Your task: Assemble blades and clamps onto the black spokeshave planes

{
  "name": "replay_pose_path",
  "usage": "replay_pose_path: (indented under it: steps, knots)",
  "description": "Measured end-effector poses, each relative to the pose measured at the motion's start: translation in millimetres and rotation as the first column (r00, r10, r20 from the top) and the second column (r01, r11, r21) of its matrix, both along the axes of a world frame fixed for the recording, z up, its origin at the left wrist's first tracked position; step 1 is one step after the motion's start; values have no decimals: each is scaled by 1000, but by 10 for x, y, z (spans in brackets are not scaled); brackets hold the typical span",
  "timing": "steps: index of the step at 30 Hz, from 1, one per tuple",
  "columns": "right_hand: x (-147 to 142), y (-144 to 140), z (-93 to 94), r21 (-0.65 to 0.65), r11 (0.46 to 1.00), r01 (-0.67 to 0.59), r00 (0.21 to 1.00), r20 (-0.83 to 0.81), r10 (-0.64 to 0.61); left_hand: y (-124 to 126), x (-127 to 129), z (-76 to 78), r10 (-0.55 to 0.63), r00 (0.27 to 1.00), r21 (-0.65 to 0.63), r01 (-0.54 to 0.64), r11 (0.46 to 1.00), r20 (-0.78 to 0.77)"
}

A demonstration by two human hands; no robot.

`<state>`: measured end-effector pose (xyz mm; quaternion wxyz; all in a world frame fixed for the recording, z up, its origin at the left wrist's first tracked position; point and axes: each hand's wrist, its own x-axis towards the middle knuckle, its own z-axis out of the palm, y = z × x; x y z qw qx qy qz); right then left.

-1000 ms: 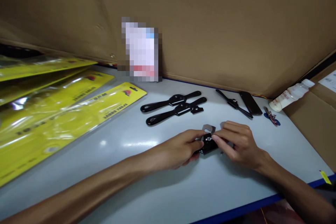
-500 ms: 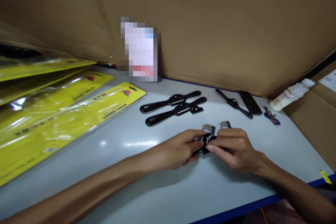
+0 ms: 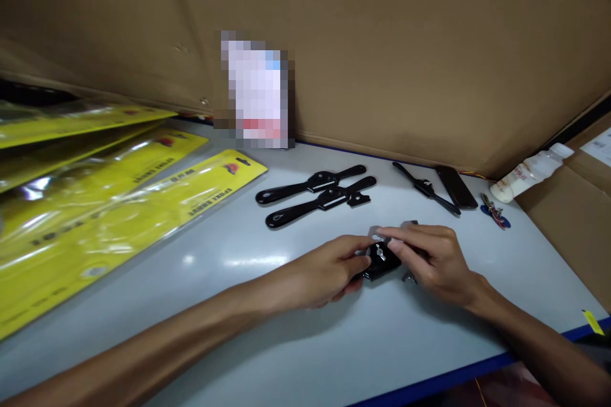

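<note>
A small black metal part with a silver wing screw on top lies on the grey table. My left hand pinches its left side. My right hand comes over from the right, thumb and forefinger at the screw and the part's top edge. A silver blade piece peeks out just behind the fingers. The rest of the part is hidden under both hands.
Two black tool handles lie behind the hands, another black tool and a dark flat bar to the right. Yellow plastic packages cover the left. A white bottle, keys and cardboard walls bound the back.
My right hand shifted from the part's right side up over its top, covering the silver blades behind it. The left hand stayed put on the part.
</note>
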<state>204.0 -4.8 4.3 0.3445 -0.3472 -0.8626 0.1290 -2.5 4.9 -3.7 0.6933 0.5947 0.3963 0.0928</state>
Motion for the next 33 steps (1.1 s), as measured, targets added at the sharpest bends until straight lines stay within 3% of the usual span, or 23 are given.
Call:
replay_pose_path:
  steps: [8, 12, 22, 28, 33]
  knots:
    - [23, 18, -2, 119, 990, -76, 991, 120, 62, -10, 27, 48, 14, 998, -1, -14, 1000, -54]
    - [37, 28, 2, 165, 986, -40, 988, 156, 14, -13, 29, 25, 6, 1000, 18, -5, 1000, -31]
    - [64, 53, 31, 102, 989, -105, 971, 223, 80, -9, 18, 10, 19, 1000, -9, -19, 1000, -19]
    - [55, 60, 12, 98, 990, -106, 960, 268, 76, -16, 39, -54, 4, 999, 76, -7, 997, 39]
    - [35, 64, 9, 110, 988, -105, 968, 240, 76, -25, 69, -54, 10, 998, 71, -14, 997, 56]
